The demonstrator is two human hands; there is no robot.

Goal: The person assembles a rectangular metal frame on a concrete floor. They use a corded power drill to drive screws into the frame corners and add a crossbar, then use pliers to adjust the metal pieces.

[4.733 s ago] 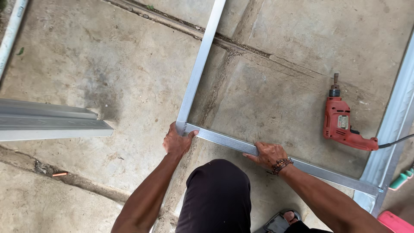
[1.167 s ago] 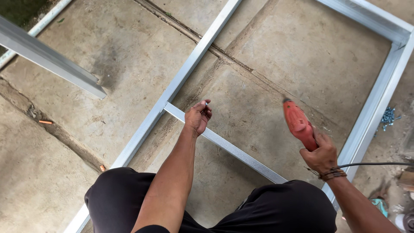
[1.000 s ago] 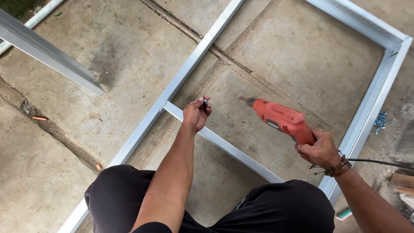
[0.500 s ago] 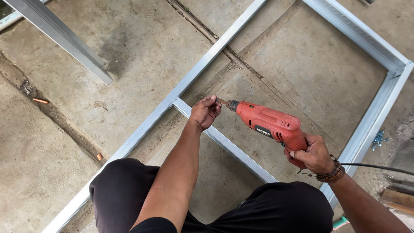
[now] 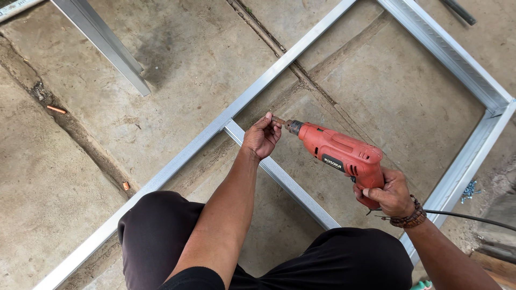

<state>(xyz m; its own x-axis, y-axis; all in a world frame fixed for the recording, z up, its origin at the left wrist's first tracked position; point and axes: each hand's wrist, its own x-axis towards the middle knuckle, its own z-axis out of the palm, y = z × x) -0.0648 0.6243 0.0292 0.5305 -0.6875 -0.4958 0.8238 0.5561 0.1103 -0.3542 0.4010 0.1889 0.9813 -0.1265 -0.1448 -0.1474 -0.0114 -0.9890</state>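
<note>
My right hand (image 5: 391, 192) grips the handle of a red electric drill (image 5: 338, 153), held level with its tip pointing left. My left hand (image 5: 261, 135) is pinched at the drill's tip, fingers closed on a small part there that is too small to make out. Both hands hover just above the joint where a short metal cross channel (image 5: 285, 181) meets a long metal channel (image 5: 188, 150) of a frame lying on the concrete floor. My knees in black trousers are at the bottom of the view.
The frame's far corner (image 5: 494, 104) lies at the right. A loose metal channel (image 5: 105, 45) lies at the upper left. Small screws (image 5: 470, 190) are scattered at the right beside the frame. The drill's black cord (image 5: 467, 216) runs off right. Cracks cross the floor.
My right hand picked the drill up from the floor and swung it level toward my left hand. My left hand left the channel and now pinches at the drill's tip.
</note>
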